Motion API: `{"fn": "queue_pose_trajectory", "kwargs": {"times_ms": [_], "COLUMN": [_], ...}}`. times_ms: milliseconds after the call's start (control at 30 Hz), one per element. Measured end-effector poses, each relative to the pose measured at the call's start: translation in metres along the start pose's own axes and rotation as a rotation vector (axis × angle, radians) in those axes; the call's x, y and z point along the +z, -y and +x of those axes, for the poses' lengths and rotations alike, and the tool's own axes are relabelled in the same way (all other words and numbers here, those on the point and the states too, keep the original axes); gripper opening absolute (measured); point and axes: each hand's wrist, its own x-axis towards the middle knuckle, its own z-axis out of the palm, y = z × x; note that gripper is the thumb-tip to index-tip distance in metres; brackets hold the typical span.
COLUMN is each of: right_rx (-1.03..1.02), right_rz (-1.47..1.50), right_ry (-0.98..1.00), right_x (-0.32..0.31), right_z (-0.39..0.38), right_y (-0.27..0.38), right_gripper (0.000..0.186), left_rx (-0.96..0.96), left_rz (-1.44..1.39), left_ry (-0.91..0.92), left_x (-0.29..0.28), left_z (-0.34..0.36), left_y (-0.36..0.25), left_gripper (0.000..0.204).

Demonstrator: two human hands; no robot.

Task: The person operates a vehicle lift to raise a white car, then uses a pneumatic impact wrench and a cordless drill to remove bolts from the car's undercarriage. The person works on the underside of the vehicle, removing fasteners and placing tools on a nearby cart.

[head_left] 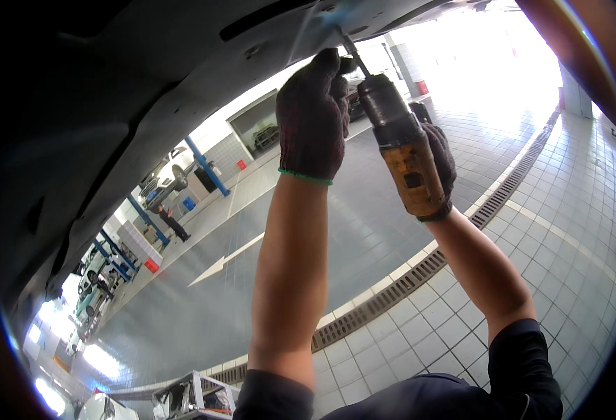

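Overhead is the dark underside panel (175,77) of a raised vehicle. My right hand (444,164), in a dark knit glove, grips a worn yellow-and-black cordless impact driver (409,164) that points upward. From its nose a long metal socket bit (355,54) runs up to the panel, where its tip meets the underside near a bluish glint. My left hand (313,119), in a dark glove with a green cuff, is raised just left of the bit, close to the panel. Its fingers are curled together near the bit; whatever they hold is hidden.
A floor drain grate (392,287) curves across the tiled floor (392,343) below. Blue lift posts (206,164) and a lifted white car (168,175) stand at the far left, with another person (172,220) nearby. A metal frame cart (197,395) is at lower left.
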Motion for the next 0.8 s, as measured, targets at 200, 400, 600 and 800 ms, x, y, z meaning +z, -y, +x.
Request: {"fn": "queue_pose_trajectory", "kwargs": {"times_ms": [200,400,600,800], "right_rx": [-0.021,-0.007,0.207,0.354], "right_rz": [-0.092,-0.103,0.058,0.222], "right_ry": [-0.033,-0.014,-0.005,-0.018], "right_x": [0.013,0.016,0.021,0.026], "right_z": [0.008,0.01,0.001,-0.003], "right_y": [-0.007,-0.019,-0.033,-0.047], "right_gripper": [0.047,0.045,0.047,0.046], "left_rx": [0.555,1.506,1.453,1.513], "left_rz": [0.567,1.113,1.328,1.281], "left_ry": [0.162,0.185,0.226,0.181], "left_x": [0.009,0.001,-0.008,0.003], "left_z": [0.03,0.066,0.068,0.068], "left_y": [-0.011,-0.017,-0.023,-0.024], "left_gripper": [0.025,0.013,0.023,0.025]}}
